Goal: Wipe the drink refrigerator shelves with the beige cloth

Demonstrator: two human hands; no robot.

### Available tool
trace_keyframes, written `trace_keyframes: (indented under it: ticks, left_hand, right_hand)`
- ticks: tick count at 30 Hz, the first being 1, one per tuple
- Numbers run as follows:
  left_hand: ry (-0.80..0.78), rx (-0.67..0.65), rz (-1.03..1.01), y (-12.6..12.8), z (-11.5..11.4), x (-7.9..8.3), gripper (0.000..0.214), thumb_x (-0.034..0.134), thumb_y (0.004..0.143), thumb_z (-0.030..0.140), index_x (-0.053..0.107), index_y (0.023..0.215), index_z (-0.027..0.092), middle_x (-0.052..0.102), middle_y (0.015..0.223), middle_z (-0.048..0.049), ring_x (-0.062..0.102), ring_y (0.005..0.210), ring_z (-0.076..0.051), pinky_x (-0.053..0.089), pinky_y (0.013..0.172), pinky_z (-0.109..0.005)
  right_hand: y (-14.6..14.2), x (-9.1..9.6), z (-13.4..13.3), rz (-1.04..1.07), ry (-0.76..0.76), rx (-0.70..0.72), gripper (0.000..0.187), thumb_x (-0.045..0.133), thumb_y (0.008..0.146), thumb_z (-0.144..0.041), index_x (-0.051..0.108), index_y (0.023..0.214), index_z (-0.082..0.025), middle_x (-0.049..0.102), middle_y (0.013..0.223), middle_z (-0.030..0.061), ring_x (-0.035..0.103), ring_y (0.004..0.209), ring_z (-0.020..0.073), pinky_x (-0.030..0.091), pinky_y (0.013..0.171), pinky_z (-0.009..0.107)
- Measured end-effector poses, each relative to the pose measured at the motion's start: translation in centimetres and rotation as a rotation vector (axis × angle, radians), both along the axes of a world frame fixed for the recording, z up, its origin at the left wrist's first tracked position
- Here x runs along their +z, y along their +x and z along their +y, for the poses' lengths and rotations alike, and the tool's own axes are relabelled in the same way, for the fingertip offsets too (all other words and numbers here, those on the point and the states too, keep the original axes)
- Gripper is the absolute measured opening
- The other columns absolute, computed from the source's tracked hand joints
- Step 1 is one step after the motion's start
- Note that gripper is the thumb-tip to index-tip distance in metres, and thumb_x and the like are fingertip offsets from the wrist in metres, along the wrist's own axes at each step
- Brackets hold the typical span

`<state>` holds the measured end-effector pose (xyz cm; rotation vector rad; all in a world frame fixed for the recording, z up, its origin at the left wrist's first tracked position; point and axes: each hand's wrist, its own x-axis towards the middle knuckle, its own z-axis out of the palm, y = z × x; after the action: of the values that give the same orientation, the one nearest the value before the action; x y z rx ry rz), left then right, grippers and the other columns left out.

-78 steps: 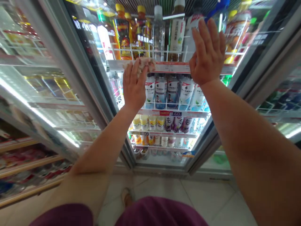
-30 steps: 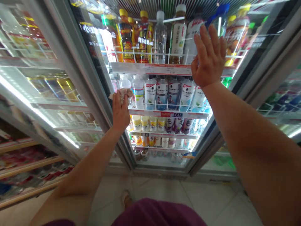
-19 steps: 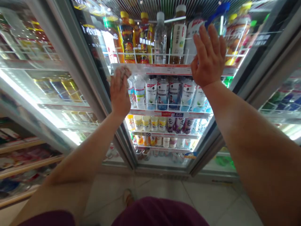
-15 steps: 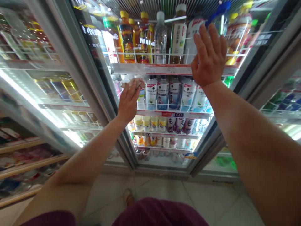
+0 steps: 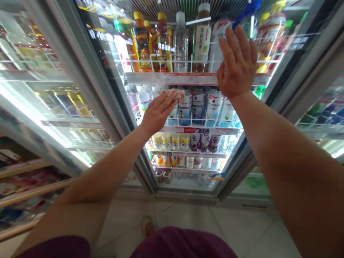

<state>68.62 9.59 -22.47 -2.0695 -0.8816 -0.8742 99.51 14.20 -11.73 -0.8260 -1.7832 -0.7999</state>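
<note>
My left hand (image 5: 158, 113) presses a pale crumpled cloth (image 5: 177, 94) against the glass door (image 5: 172, 184) of a drinks fridge. Its fingers lie over the cloth, whose edge shows past the fingertips. Higher up on the right, my right hand (image 5: 238, 68) rests flat against the glass with fingers spread, holding nothing. Behind the pane, white-labelled bottles (image 5: 199, 104) stand on the shelf by my left hand. Amber bottles with yellow caps (image 5: 141, 43) and a brown tea bottle (image 5: 202, 41) fill the shelf above.
Metal door frames (image 5: 107, 89) run down both sides of the pane. More fridge shelves (image 5: 70, 122) stand to the left, beside wooden-edged shelves (image 5: 29, 193) with packaged goods. Below lies a tiled floor (image 5: 185, 218), where a shoe (image 5: 147, 225) shows.
My left hand has slid to the right across the glass with the cloth, now covering part of the white-labelled bottles. My right hand stays flat on the pane.
</note>
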Motion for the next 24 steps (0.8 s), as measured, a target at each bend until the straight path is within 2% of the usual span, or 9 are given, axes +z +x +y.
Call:
trace_keyframes:
  ticks: [3, 5, 8, 11, 14, 16, 18, 21, 24]
  left_hand:
    - [0.060, -0.035, -0.090, -0.3, 0.8, 3.3, 0.046, 0.026, 0.113, 0.032, 0.042, 0.156, 0.027, 0.034, 0.165, -0.0041, 0.018, 0.157, -0.021, 0.019, 0.131, -0.046]
    - [0.151, -0.031, -0.167, -0.1, 1.4, 4.4, 0.048, 0.026, 0.112, 0.031, 0.037, 0.159, 0.027, 0.029, 0.167, -0.0047, 0.013, 0.158, -0.022, 0.015, 0.132, -0.047]
    - [0.188, -0.036, -0.140, 1.6, 1.3, 3.2, 0.050, 0.024, 0.112, 0.025, 0.033, 0.161, 0.027, 0.030, 0.167, -0.0060, 0.012, 0.158, -0.021, 0.017, 0.131, -0.048]
    - [0.105, -0.045, 0.090, 3.1, 0.6, 1.5, 0.051, 0.021, 0.111, 0.018, 0.035, 0.160, 0.025, 0.041, 0.161, -0.0059, 0.019, 0.156, -0.018, 0.026, 0.129, -0.046]
    - [0.081, -0.043, 0.192, 3.0, 0.3, 2.8, 0.049, 0.024, 0.111, 0.017, 0.040, 0.157, 0.023, 0.043, 0.159, -0.0060, 0.023, 0.155, -0.019, 0.030, 0.127, -0.045]
    - [0.125, -0.027, 0.126, 2.6, 0.6, 4.5, 0.047, 0.027, 0.111, 0.019, 0.043, 0.155, 0.023, 0.041, 0.161, -0.0067, 0.023, 0.156, -0.021, 0.029, 0.127, -0.046]
    - [0.181, -0.003, 0.038, 2.5, 0.9, 5.2, 0.046, 0.029, 0.111, 0.019, 0.043, 0.155, 0.023, 0.038, 0.163, -0.0072, 0.021, 0.156, -0.023, 0.027, 0.127, -0.048]
    - [0.198, 0.001, 0.001, 3.3, 0.8, 3.6, 0.049, 0.028, 0.110, 0.016, 0.040, 0.157, 0.024, 0.038, 0.163, -0.0073, 0.018, 0.157, -0.023, 0.028, 0.126, -0.049]
    - [0.127, -0.055, 0.167, 4.0, 0.2, 1.6, 0.054, 0.030, 0.108, 0.012, 0.035, 0.160, 0.026, 0.043, 0.160, -0.0042, 0.021, 0.156, -0.019, 0.029, 0.127, -0.044]
  right_hand:
    - [0.1, 0.0, -0.2, -0.007, -0.013, -0.034, 0.056, 0.025, 0.101, -0.034, 0.029, 0.156, -0.044, 0.021, 0.165, -0.0192, 0.013, 0.159, 0.0119, 0.011, 0.133, 0.051]
    - [0.1, 0.0, -0.4, -0.031, -0.014, -0.062, 0.055, 0.022, 0.103, -0.036, 0.029, 0.158, -0.039, 0.021, 0.166, -0.0162, 0.013, 0.160, 0.0136, 0.011, 0.134, 0.050]
    - [0.2, 0.0, -0.5, -0.049, -0.009, -0.067, 0.056, 0.020, 0.105, -0.038, 0.031, 0.159, -0.031, 0.023, 0.167, -0.0110, 0.013, 0.160, 0.0174, 0.012, 0.134, 0.052]
    - [0.2, 0.0, -0.4, -0.041, -0.002, -0.035, 0.055, 0.023, 0.105, -0.036, 0.033, 0.159, -0.029, 0.025, 0.167, -0.0087, 0.015, 0.160, 0.0215, 0.014, 0.133, 0.056]
    - [0.2, -0.1, -0.1, -0.044, 0.020, -0.028, 0.054, 0.025, 0.105, -0.034, 0.035, 0.158, -0.027, 0.028, 0.167, -0.0063, 0.018, 0.159, 0.0231, 0.016, 0.132, 0.057]
    - [0.2, -0.1, -0.1, -0.051, 0.051, -0.055, 0.054, 0.026, 0.105, -0.033, 0.036, 0.158, -0.026, 0.028, 0.166, -0.0059, 0.020, 0.159, 0.0221, 0.018, 0.132, 0.055]
    - [0.1, -0.1, -0.1, -0.062, 0.076, -0.090, 0.054, 0.028, 0.105, -0.030, 0.036, 0.158, -0.024, 0.029, 0.166, -0.0049, 0.022, 0.158, 0.0223, 0.020, 0.131, 0.054]
    - [0.0, -0.1, -0.3, -0.059, 0.048, -0.099, 0.054, 0.029, 0.105, -0.029, 0.035, 0.158, -0.024, 0.027, 0.167, -0.0043, 0.021, 0.159, 0.0227, 0.019, 0.131, 0.054]
    - [0.1, -0.1, -0.4, -0.048, 0.005, -0.068, 0.054, 0.027, 0.105, -0.032, 0.031, 0.159, -0.031, 0.026, 0.167, -0.0076, 0.017, 0.160, 0.0211, 0.015, 0.132, 0.054]
